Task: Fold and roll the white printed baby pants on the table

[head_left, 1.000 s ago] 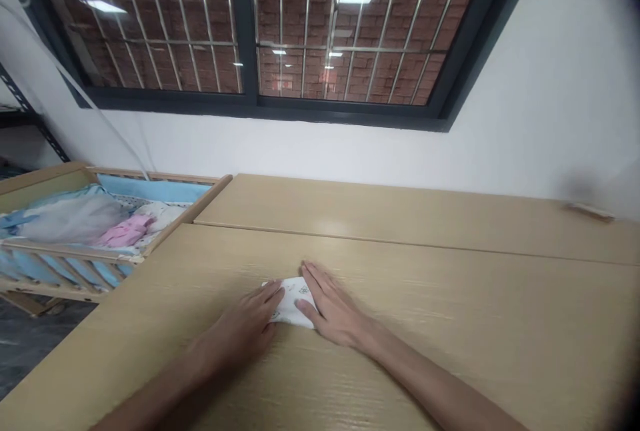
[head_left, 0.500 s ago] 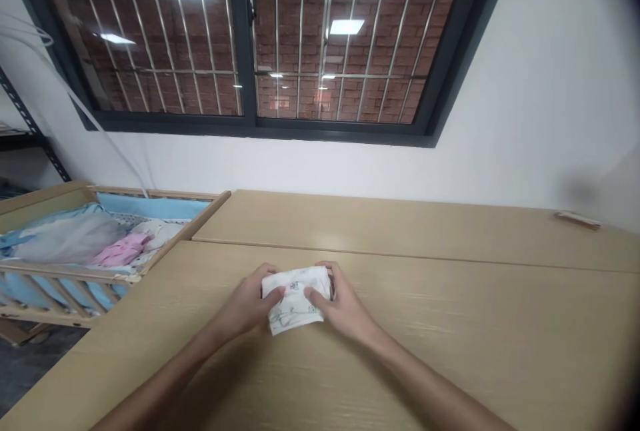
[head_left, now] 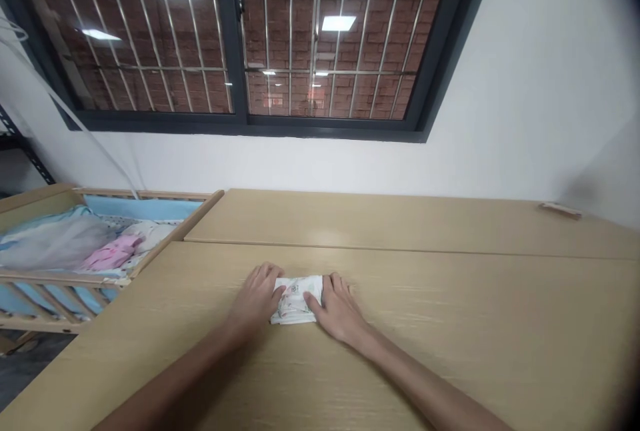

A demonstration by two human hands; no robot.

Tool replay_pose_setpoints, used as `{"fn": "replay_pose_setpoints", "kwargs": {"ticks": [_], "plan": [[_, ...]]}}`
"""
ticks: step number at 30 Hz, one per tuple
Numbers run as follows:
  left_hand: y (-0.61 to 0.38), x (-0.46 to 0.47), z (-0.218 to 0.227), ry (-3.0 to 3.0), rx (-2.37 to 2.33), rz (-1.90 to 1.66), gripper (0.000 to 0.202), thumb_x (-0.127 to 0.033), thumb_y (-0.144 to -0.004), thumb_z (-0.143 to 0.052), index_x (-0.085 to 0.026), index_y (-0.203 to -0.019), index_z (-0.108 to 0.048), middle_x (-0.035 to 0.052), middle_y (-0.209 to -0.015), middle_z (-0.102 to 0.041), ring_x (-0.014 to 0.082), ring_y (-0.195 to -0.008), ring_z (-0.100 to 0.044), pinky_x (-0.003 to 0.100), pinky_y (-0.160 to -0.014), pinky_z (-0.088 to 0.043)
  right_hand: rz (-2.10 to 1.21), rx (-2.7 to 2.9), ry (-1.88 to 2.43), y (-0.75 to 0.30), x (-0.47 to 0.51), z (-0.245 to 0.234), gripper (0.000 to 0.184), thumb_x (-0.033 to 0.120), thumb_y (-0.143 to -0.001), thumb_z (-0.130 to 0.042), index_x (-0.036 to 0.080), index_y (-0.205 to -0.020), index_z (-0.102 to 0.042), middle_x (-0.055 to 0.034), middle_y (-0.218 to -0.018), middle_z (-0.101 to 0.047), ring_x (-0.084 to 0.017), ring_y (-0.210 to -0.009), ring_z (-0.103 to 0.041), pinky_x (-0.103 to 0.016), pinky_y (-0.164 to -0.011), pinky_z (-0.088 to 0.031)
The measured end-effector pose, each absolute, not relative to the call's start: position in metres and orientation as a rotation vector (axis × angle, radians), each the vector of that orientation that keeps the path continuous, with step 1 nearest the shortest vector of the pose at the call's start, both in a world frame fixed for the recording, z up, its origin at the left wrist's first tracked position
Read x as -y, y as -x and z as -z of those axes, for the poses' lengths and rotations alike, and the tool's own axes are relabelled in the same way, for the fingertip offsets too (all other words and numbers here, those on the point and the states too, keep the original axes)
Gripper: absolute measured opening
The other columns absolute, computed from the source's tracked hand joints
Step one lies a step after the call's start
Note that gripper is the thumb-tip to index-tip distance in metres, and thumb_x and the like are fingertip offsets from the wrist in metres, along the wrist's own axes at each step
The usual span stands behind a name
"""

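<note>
A small folded white cloth (head_left: pixel 294 308) with a faint coloured print lies on the wooden tabletop (head_left: pixel 450 324). It could be a baby garment or a diaper; the folds do not show which. My left hand (head_left: pixel 256 301) grips its left edge, thumb on top and fingers curled at the far left corner. On the opposite edge, my right hand (head_left: pixel 340 308) holds it with the thumb pressed on the upper face and the fingers along the right side. Parts of both side edges are hidden beneath my hands.
To the left stands a wooden crib (head_left: pixel 200 214) with blue padding, a pink cloth (head_left: pixel 113 252) and pale bedding inside. A raised board (head_left: pixel 375 221) runs along the wall below a barred window (head_left: pixel 245 123). A thin flat item (head_left: pixel 561 210) lies at its far right.
The folded cloth has gone from raised and tilted in my hands to flat on the tabletop. Both hands have lowered with it, and the view has shifted slightly.
</note>
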State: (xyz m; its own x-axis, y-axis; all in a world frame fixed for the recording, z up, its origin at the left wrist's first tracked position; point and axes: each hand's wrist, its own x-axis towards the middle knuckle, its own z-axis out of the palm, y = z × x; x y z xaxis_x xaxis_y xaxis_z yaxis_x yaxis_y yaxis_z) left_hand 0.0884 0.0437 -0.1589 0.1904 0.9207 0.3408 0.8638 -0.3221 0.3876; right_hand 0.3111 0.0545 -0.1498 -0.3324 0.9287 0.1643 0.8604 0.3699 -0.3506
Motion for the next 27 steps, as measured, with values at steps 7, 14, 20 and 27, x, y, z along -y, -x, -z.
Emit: {"fn": "replay_pose_setpoints", "kwargs": {"ticks": [7,14,20,27], "plan": [[-0.098,-0.024,0.156,-2.589,-1.811,-0.693,0.033,-0.037,-0.101,-0.04,-0.016,-0.109,-0.065,0.0201,-0.133,-0.056,0.0371,-0.119,-0.053,0.057,-0.098,-0.042,-0.235,2.295,1.533,-0.31,-0.055,0.16,0.045,0.054,-0.102,-0.038,0.015,-0.112,-0.057,-0.0167,-0.115,-0.055,-0.033,-0.108,-0.051,-0.047,-0.095,-0.038],[-0.1,-0.024,0.164,-2.756,-1.643,-0.578,0.04,-0.036,-0.104,-0.034,-0.016,-0.128,-0.059,0.0148,-0.14,-0.058,0.0297,-0.129,-0.054,0.05,-0.105,-0.045,-0.21,2.298,1.52,-0.311,-0.054,0.159,0.041,0.051,-0.103,-0.037,0.016,-0.109,-0.056,-0.0161,-0.115,-0.056,-0.032,-0.106,-0.051,-0.046,-0.093,-0.039],[-0.112,0.005,0.181,-2.887,-1.519,-0.622,0.059,-0.047,-0.101,-0.042,-0.009,-0.145,-0.043,0.0196,-0.147,-0.052,0.0321,-0.137,-0.05,0.048,-0.11,-0.046,-0.257,2.244,1.49,-0.315,-0.052,0.155,0.034,0.045,-0.102,-0.04,0.016,-0.114,-0.055,-0.0145,-0.113,-0.055,-0.029,-0.104,-0.052,-0.043,-0.091,-0.042],[-0.111,0.017,0.18,-2.964,-1.509,-0.607,0.042,-0.03,-0.102,-0.037,-0.012,-0.135,-0.056,0.0158,-0.138,-0.061,0.026,-0.126,-0.061,0.038,-0.101,-0.055,-0.318,2.24,1.375,-0.316,-0.053,0.156,0.033,0.037,-0.1,-0.045,0.016,-0.124,-0.052,-0.0145,-0.12,-0.053,-0.029,-0.112,-0.051,-0.044,-0.098,-0.043]]}}
